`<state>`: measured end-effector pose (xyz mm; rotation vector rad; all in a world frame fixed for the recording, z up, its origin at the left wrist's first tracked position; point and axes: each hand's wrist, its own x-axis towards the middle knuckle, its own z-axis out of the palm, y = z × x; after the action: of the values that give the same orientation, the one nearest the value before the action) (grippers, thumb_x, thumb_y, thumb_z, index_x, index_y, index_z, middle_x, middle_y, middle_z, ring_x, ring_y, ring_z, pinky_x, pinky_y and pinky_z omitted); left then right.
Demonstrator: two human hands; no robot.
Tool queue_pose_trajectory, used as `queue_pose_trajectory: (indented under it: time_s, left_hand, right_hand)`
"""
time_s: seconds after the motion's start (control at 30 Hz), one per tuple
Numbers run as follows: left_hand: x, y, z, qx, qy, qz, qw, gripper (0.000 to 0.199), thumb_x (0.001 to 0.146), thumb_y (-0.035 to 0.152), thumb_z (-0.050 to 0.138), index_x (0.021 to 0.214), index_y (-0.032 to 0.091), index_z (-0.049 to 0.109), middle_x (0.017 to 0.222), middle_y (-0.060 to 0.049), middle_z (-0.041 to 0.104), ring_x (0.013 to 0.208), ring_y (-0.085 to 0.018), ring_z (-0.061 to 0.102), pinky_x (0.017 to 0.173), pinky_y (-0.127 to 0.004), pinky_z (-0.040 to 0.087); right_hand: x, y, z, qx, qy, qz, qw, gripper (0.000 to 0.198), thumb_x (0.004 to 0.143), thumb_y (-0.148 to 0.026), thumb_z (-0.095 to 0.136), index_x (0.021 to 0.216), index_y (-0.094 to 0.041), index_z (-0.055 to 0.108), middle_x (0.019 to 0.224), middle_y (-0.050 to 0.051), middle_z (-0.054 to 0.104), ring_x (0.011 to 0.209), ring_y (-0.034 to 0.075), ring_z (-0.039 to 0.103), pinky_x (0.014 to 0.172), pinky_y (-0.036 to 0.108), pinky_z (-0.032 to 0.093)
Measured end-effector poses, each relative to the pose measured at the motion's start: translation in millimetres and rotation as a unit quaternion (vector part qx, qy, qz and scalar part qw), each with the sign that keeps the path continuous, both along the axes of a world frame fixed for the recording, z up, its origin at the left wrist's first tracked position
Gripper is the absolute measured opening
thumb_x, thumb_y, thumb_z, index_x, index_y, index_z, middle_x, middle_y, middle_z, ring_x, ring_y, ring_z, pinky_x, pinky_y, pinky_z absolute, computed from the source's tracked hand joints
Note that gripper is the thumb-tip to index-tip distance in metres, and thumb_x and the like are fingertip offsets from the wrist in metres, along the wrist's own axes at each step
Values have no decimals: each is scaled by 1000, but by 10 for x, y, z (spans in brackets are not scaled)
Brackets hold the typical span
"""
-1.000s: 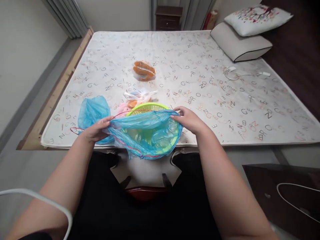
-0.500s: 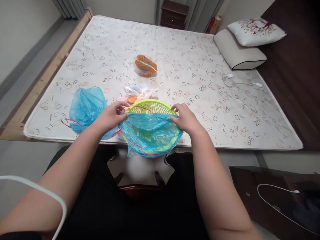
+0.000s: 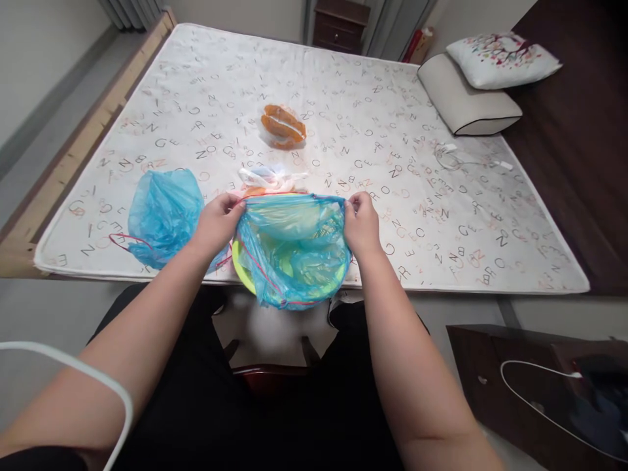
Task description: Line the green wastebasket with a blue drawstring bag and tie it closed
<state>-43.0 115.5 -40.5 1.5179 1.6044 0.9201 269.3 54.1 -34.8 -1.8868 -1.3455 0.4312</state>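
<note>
A thin blue plastic bag [image 3: 294,242] with a red drawstring lies spread over a yellow-green plastic basket [image 3: 239,260] at the mattress's near edge. My left hand [image 3: 222,219] pinches the bag's far edge at its left corner. At the right corner, my right hand [image 3: 362,222] grips the same edge between thumb and fingers. The edge is drawn straight between both hands and covers the basket's far rim. Behind the basket sits a knotted whitish plastic bag [image 3: 272,178] with something orange in it. To the left lies another blue plastic bag [image 3: 167,209] with a red string.
The mattress [image 3: 383,118] has a letter print. An orange-brown packet [image 3: 283,126] lies farther back on it. At the right are a cable [image 3: 451,157], a grey cushion [image 3: 471,98] and a printed pillow [image 3: 503,60]. A pale curved tube [image 3: 98,376] crosses my left forearm.
Both hands have lifted the bag's edge away from me, over the basket's far rim. That edge is now pulled taut, with the hands slightly farther apart.
</note>
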Motion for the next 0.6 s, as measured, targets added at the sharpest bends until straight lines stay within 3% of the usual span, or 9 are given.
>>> queue_pose_trajectory:
  time_s: [0.17,0.3,0.43,0.6]
  left_hand:
    - [123,19,-2,-101,-185,2,978,19,70,23,77,86,19,68,73,1,66,60,-14,57,58,-24,45]
    - [183,-1,64,-198,-248,25,948,21,63,18,76,83,17,71,67,-1,67,57,-15,60,56,-25,49]
    - [88,8,70,-236,-259,5,937,25,61,18,81,83,15,72,75,-4,73,62,-17,66,59,-26,55]
    - [-170,25,43,-254,-188,-55,947,43,61,31,94,97,17,74,82,-6,77,65,-18,70,58,-25,56]
  right_hand:
    - [-19,99,-20,-70,71,-25,995,4,91,-25,56,94,-25,56,66,-4,54,62,16,52,66,31,37]
    - [-17,179,-77,-154,109,8,982,7,83,-24,63,90,-23,64,71,-1,64,65,18,57,66,31,39]
    - [-6,217,-122,-178,105,31,978,5,83,-24,64,87,-22,66,77,1,68,68,18,58,66,31,40]
    - [36,201,-211,-201,62,46,977,6,86,-27,65,86,-21,66,80,2,69,71,18,59,69,31,41]
